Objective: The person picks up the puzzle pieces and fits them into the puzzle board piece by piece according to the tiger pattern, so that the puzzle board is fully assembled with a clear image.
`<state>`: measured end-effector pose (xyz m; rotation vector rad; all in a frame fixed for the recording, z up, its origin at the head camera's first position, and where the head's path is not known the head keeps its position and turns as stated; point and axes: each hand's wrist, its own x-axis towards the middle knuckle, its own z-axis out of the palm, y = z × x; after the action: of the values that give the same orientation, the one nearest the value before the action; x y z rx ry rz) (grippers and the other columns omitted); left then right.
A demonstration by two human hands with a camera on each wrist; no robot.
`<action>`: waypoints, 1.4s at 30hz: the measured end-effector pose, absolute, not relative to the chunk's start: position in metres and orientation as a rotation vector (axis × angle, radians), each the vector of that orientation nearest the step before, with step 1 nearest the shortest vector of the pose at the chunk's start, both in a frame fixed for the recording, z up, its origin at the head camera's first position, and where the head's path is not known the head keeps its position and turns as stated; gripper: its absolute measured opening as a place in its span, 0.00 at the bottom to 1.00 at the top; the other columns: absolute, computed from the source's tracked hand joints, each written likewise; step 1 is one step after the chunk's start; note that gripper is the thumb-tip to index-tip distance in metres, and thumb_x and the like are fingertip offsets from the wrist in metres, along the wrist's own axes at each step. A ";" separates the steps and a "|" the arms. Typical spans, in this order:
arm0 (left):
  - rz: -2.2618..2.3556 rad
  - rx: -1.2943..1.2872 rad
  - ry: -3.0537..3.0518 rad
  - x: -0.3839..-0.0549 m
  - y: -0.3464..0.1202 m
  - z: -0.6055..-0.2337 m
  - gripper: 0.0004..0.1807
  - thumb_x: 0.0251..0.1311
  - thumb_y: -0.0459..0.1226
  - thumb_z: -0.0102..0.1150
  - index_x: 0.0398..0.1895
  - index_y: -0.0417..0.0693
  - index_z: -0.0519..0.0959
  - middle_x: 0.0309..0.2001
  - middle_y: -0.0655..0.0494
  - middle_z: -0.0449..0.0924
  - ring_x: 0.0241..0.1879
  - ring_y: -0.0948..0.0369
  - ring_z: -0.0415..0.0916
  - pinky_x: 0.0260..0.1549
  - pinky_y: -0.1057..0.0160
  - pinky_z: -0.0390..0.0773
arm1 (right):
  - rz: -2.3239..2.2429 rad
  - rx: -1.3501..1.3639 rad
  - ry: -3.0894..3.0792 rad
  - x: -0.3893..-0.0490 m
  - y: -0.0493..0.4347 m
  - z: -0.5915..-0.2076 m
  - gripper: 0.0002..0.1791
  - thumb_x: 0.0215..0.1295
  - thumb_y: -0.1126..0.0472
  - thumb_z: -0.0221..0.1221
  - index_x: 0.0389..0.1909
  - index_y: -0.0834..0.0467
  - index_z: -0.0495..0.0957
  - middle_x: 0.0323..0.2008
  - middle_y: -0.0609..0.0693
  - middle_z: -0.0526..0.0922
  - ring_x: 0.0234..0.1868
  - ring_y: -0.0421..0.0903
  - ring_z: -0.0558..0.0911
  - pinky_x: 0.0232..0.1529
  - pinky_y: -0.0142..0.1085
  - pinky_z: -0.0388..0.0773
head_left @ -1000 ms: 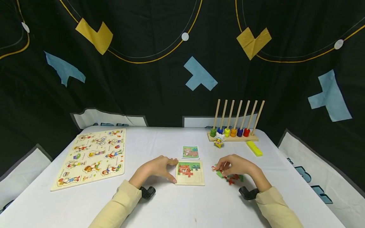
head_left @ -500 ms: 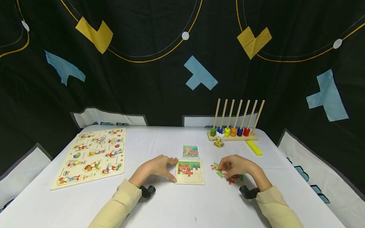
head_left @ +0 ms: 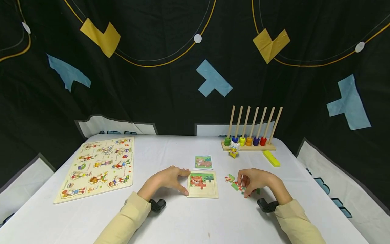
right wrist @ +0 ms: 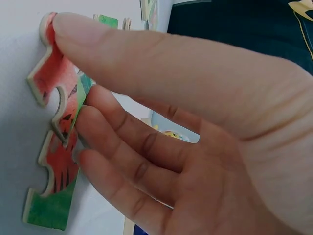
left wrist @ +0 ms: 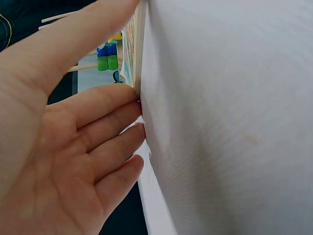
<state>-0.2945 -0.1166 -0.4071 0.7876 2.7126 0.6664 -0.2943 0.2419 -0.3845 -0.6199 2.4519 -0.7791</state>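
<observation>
- Touching a red puzzle piece [right wrist: 51, 73] on the tabletop [head_left: 182, 223], the right hand [head_left: 256, 178]; its grip on it could not be told.
- Grip slack, the left hand [head_left: 168, 179] touched the wooden tray [head_left: 211, 191] at its left edge.
- Beyond it lay a picture card [head_left: 203, 162].

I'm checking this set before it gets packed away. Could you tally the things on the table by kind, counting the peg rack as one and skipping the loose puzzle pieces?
Large picture board: 1
Small puzzle tray: 1
Picture card, as visible: 1
Peg rack: 1
Figurine: 1
Yellow bar: 1
Total: 6
</observation>
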 end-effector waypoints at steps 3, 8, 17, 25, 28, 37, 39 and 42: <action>0.668 0.788 2.712 -0.295 -0.117 -0.407 0.47 0.37 0.51 0.78 0.64 0.41 0.73 0.66 0.48 0.68 0.68 0.46 0.60 0.65 0.47 0.61 | -0.785 -0.622 2.450 -0.294 0.242 -0.384 0.21 0.43 0.68 0.75 0.37 0.59 0.74 0.29 0.54 0.76 0.25 0.44 0.75 0.25 0.33 0.71; 0.664 0.792 2.713 -0.295 -0.117 -0.407 0.47 0.37 0.51 0.78 0.64 0.41 0.73 0.66 0.49 0.68 0.68 0.46 0.60 0.65 0.47 0.61 | -0.758 -0.613 2.475 -0.294 0.241 -0.384 0.22 0.43 0.67 0.76 0.37 0.57 0.74 0.29 0.53 0.76 0.26 0.44 0.73 0.27 0.35 0.71; 0.666 0.790 2.713 -0.295 -0.117 -0.408 0.47 0.37 0.51 0.78 0.64 0.41 0.73 0.66 0.49 0.68 0.68 0.47 0.60 0.65 0.48 0.61 | -0.674 -0.739 2.509 -0.293 0.244 -0.381 0.09 0.52 0.66 0.70 0.31 0.57 0.80 0.26 0.47 0.76 0.27 0.43 0.73 0.27 0.33 0.70; 0.651 0.788 2.716 -0.294 -0.117 -0.408 0.48 0.37 0.52 0.78 0.64 0.42 0.72 0.66 0.49 0.68 0.68 0.48 0.60 0.65 0.48 0.61 | -0.719 -0.844 2.449 -0.292 0.247 -0.373 0.02 0.59 0.68 0.63 0.31 0.57 0.82 0.25 0.46 0.80 0.25 0.45 0.76 0.26 0.31 0.73; 0.651 0.797 2.715 -0.294 -0.117 -0.408 0.48 0.37 0.51 0.78 0.64 0.41 0.72 0.66 0.49 0.68 0.68 0.47 0.60 0.65 0.48 0.61 | -0.762 -0.874 2.411 -0.293 0.248 -0.372 0.03 0.62 0.68 0.60 0.33 0.58 0.81 0.25 0.47 0.80 0.24 0.47 0.76 0.26 0.33 0.74; 0.646 0.787 2.721 -0.295 -0.117 -0.408 0.48 0.37 0.52 0.78 0.64 0.42 0.72 0.66 0.49 0.68 0.68 0.48 0.60 0.65 0.48 0.61 | -0.818 -1.059 2.480 -0.299 0.243 -0.378 0.06 0.65 0.68 0.59 0.41 0.60 0.81 0.30 0.48 0.79 0.30 0.40 0.74 0.33 0.31 0.75; 0.647 0.795 2.720 -0.295 -0.117 -0.408 0.48 0.37 0.52 0.78 0.64 0.41 0.72 0.66 0.49 0.68 0.68 0.47 0.60 0.65 0.48 0.62 | -0.832 -1.078 2.500 -0.299 0.240 -0.381 0.07 0.65 0.69 0.59 0.43 0.60 0.81 0.32 0.48 0.80 0.30 0.40 0.74 0.34 0.31 0.76; 0.648 0.802 2.720 -0.295 -0.117 -0.408 0.48 0.37 0.52 0.78 0.64 0.41 0.72 0.66 0.49 0.68 0.68 0.48 0.60 0.65 0.48 0.62 | -0.860 -1.069 2.519 -0.300 0.235 -0.384 0.08 0.65 0.69 0.58 0.44 0.60 0.81 0.32 0.47 0.80 0.30 0.41 0.74 0.33 0.31 0.75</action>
<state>-0.2954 -0.1173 -0.4081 0.8016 2.7200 0.6481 -0.2998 0.2345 -0.3839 -1.0694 2.5193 -0.8597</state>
